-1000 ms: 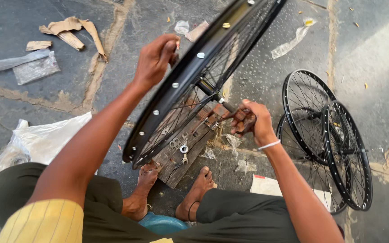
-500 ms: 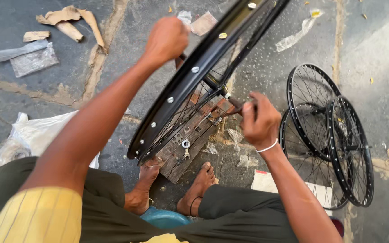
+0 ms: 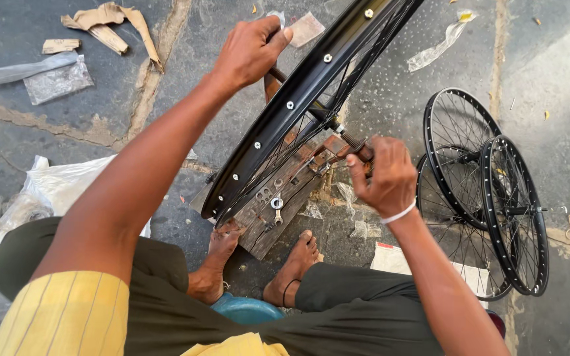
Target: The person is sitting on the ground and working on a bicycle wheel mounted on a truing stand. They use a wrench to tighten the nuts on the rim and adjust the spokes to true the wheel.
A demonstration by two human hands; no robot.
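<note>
The black bicycle wheel (image 3: 298, 105) stands tilted on edge above a wooden block (image 3: 284, 206) on the stone floor (image 3: 390, 92). The left hand (image 3: 249, 53) has its fingers closed around the axle end on the wheel's far side. The right hand (image 3: 385, 177) has its fingers closed around the threaded axle end on the near side. Three finished wheels (image 3: 489, 198) lean together just right of it.
</note>
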